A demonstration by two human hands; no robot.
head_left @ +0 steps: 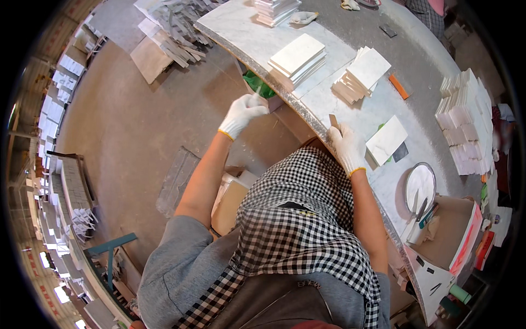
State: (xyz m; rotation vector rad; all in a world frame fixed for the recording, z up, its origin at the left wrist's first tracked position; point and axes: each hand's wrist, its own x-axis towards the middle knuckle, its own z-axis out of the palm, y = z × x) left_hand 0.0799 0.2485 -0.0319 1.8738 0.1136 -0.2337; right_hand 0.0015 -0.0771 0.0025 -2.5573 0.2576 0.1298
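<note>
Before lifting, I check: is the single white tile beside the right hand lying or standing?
Lying: the white tile shows its broad face upward, beside the right hand.

Soft, even light brightens the long white-and-grey stone-patterned worktable [235, 24]; the smooth brown floor [120, 120] looks dimmer. Small white patches of light [61, 295] glare lower left. Fisheye distortion bends edges toward black corners.

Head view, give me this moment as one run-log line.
left hand: gloved, fingers curled, near green bag | right hand: gloved, gripping brown flat piece | white tile: beside right hand
</note>
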